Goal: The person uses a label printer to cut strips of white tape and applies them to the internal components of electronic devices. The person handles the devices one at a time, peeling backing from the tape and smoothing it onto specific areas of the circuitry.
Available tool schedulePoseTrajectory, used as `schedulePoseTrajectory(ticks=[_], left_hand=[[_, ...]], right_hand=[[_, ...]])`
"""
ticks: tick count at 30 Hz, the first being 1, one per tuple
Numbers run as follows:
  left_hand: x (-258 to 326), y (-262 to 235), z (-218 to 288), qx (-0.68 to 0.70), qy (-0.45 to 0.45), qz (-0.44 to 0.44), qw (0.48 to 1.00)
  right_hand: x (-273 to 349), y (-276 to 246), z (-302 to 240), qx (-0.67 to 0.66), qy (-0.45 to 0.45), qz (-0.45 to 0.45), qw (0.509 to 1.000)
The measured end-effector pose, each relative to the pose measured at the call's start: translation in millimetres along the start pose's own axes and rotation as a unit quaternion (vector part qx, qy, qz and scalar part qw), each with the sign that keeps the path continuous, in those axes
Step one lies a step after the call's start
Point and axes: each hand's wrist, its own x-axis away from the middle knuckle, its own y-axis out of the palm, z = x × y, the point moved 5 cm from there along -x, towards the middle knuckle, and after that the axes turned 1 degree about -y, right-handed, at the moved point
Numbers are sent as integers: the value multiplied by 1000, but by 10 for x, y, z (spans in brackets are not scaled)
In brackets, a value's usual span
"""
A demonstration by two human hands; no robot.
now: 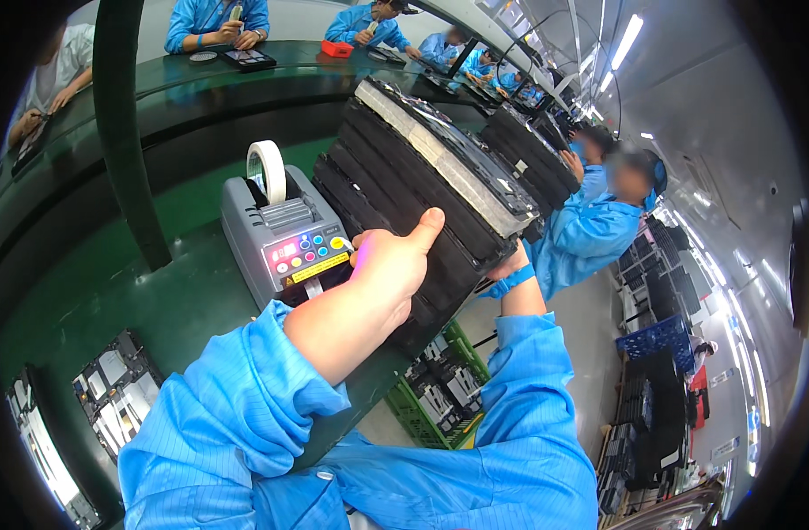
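You lift a tall stack of black trays (422, 185), ribbed along its layered edges and topped by a pale grey panel, above the green surface (184, 291). Your left hand (391, 265) has its fingers clamped on the near side; your right hand (510, 265) is mostly hidden underneath, its grip unclear. A grey tape dispenser (281, 238) stands just beside.

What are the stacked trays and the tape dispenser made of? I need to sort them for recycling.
The stack of trays, held between the left hand and right hand, looks like thin matte black moulded plastic, with ribbed edges. The tape dispenser seems to be smooth grey hard plastic with coloured buttons; its inside is hidden.
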Motion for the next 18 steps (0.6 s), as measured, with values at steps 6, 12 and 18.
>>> schedulePoseTrajectory(ticks=[6,12,18], left_hand=[[130,56,213,48,45,-39,997],[455,2,567,117,117,-90,982],[926,-239,960,200,201,-145,948]], right_hand=[[103,239,-166,3,-26,-63,998],[259,712,-409,22,-100,-102,989],[340,1028,-547,-13,-116,-108,987]])
